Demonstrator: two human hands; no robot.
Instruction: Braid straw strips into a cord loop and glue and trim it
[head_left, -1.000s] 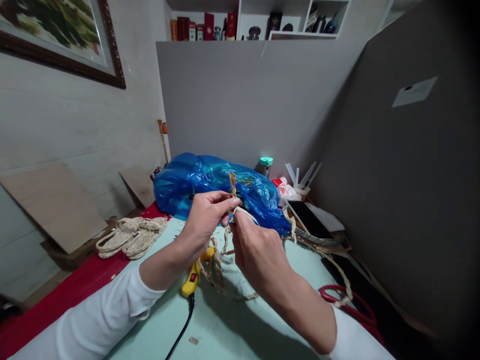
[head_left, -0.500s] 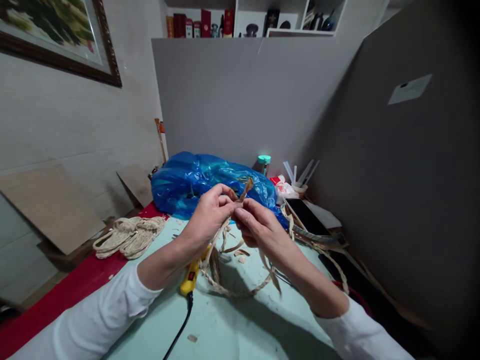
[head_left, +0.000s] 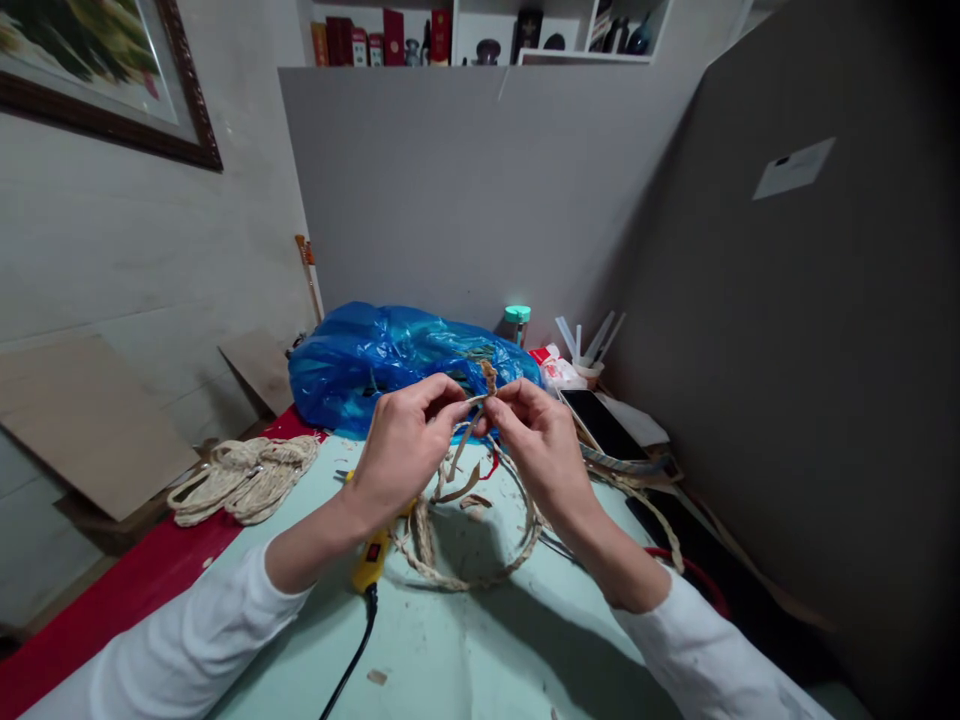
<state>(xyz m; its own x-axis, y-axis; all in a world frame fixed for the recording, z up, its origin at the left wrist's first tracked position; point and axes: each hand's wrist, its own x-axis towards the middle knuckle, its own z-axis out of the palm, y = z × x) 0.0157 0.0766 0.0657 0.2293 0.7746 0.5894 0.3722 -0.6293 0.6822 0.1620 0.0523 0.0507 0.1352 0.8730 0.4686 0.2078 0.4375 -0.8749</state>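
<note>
Both hands are raised over the table at the middle of the view. My left hand (head_left: 409, 430) pinches a pale strand of dried plant fibre between thumb and fingers. Close beside it, my right hand (head_left: 536, 435) pinches the same work where strands meet, with a brown frayed end (head_left: 489, 376) sticking up between the hands. Below them a braided straw cord (head_left: 480, 583) hangs and curls in a loop down to the tabletop. A yellow tool with a red switch (head_left: 373, 558) and a black cable lies left of the loop.
Coiled braided cord bundles (head_left: 247, 475) lie on the red cloth (head_left: 142, 580) at left. A blue plastic bag (head_left: 360, 360) is behind the hands. At right are a phone-like dark slab (head_left: 604, 425), a cup of white sticks (head_left: 589, 372) and a green-lidded jar (head_left: 517, 325). Scraps dot the pale green tabletop (head_left: 450, 670).
My hands have drawn slightly apart, and a pale strand now shows stretched between the fingertips. The brown end stands more upright. The whole view has shifted slightly.
</note>
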